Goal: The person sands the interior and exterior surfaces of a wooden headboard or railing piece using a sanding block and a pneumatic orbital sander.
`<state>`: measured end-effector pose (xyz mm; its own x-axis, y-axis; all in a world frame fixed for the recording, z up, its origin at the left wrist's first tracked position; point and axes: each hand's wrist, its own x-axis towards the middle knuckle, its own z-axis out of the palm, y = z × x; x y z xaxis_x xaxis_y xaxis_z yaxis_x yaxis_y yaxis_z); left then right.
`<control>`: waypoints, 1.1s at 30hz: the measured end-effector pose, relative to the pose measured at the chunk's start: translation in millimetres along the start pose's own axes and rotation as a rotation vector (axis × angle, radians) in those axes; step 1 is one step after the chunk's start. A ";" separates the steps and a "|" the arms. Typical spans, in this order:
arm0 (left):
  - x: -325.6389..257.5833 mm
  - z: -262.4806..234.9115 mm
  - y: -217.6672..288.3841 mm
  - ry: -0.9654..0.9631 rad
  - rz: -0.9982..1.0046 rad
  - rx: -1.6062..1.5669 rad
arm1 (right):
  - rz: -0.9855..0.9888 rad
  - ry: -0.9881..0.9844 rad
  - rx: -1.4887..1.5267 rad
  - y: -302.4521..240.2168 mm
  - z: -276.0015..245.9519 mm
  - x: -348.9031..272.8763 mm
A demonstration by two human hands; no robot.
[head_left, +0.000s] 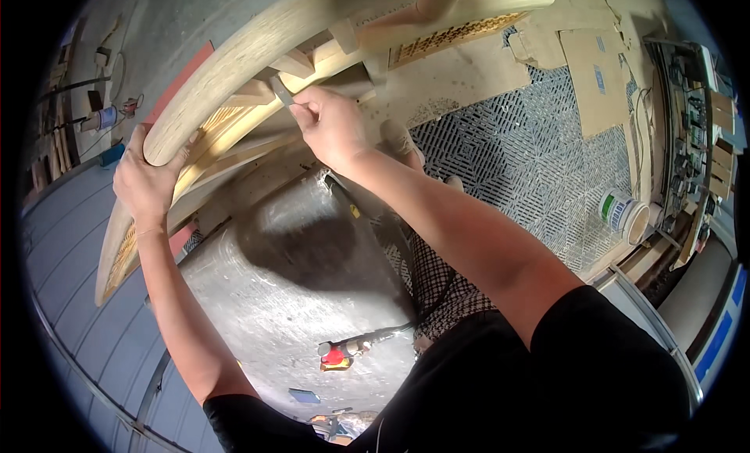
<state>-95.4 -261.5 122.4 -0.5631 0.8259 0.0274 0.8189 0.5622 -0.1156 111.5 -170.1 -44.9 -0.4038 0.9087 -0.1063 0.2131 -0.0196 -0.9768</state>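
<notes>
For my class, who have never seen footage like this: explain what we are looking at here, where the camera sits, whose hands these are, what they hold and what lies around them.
This is one picture from a wide fisheye camera worn on a person's head, looking down, so straight edges bend near the rim. There is no machine: the two bare arms rising from the lower edge are the wearer's own. The left hand grips the curved rail of a pale wooden chair frame with woven cane panels. The right hand presses a small flat tool against a joint of that frame; what kind of tool is too small to tell. Below the frame stands a worktop wrapped in shiny plastic. A red-capped object lies near its lower edge. To the right are a grey patterned floor mat, cardboard sheets and a white tub.
</notes>
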 end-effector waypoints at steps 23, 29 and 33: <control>1.5 0.6 2.6 -0.006 -0.001 -0.042 | 0.097 -0.084 0.035 -8.9 -4.4 8.7; 1.5 -0.7 0.2 -0.026 -0.026 -0.010 | 0.357 -0.204 0.400 -19.2 -8.3 12.0; 4.9 -2.3 4.6 -0.016 -0.022 -0.015 | 0.235 -0.112 0.268 -8.6 -6.4 13.1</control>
<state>-94.2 -254.8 124.3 -0.5823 0.8129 0.0137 0.8081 0.5805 -0.0999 110.1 -155.3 -36.7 -0.4698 0.8154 -0.3383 0.0774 -0.3437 -0.9359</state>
